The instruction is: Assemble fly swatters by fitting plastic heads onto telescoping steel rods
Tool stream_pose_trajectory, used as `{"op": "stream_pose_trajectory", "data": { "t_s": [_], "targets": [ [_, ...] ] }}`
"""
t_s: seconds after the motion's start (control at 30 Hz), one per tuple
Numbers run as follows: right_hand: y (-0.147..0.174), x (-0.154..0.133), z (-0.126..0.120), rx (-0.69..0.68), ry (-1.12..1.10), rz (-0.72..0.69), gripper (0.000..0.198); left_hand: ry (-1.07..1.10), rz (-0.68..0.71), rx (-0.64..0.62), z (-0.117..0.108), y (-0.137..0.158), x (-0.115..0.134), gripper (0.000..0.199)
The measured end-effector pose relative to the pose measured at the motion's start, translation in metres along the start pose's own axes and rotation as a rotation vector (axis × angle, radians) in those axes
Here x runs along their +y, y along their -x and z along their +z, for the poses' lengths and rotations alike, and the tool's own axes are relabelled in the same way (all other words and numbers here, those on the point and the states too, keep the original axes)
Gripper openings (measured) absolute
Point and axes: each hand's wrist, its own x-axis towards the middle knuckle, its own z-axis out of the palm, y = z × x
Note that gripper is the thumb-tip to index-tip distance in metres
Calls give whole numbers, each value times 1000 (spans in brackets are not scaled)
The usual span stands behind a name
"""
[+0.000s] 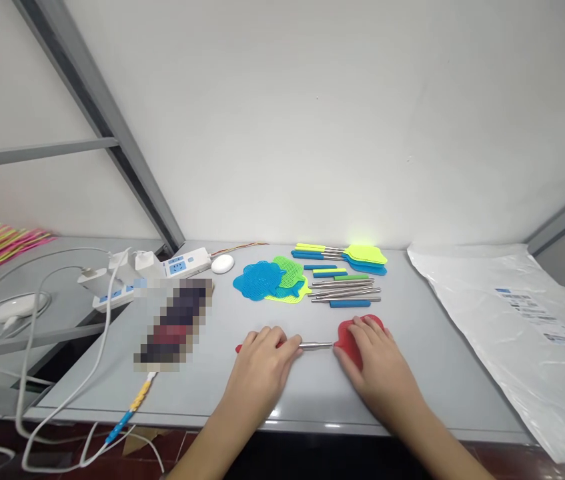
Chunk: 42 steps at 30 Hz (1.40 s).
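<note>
A red fly swatter with a telescopic metal rod (pixel 316 345) lies crosswise near the table's front. My left hand (pixel 268 357) is closed around its red handle, whose end shows past the fingers. Over the red mesh head (pixel 345 332) rests my right hand (pixel 375 353), gripping it with the thumb near where the rod meets the head. Most of the head is hidden under that hand. Behind my hands lie loose blue mesh heads (pixel 259 280) and green mesh heads (pixel 289 268), several bare metal rods (pixel 345 292), and coloured handles such as a blue handle (pixel 349 304).
Yellow and blue whole swatters (pixel 365 254) are stacked against the wall. Left stand a phone-like blurred item (pixel 175 327), a white round case (pixel 223 265) and power strips (pixel 187 262) with trailing cables. A white plastic bag (pixel 502 333) covers the table's right side.
</note>
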Motion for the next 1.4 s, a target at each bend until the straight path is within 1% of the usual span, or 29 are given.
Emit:
{"op": "stream_pose_trajectory", "data": {
  "t_s": [0.1,0.17,0.3,0.47,0.8,1.13,1.4],
  "targets": [
    [-1,2,0,15,13,-1,45,-32,-8,-13,3,0,7,26],
    [0,2,2,17,20,5,46,-48,-37,-10,5,1,9,27],
    [2,2,7,-7,41,39,50,-58,-69,-3,7,3,9,28],
    [3,1,9,-55,73,59,53,-60,-70,2,7,3,8,27],
    [1,-4,4,-96,97,82,52,-95,-30,19,7,1,10,27],
    [-2,-8,-2,-142,78,125,52,-68,-37,24,6,1,10,27],
    [-2,-7,-1,-163,87,128,53,-71,-33,35,7,1,9,28]
  ]
}}
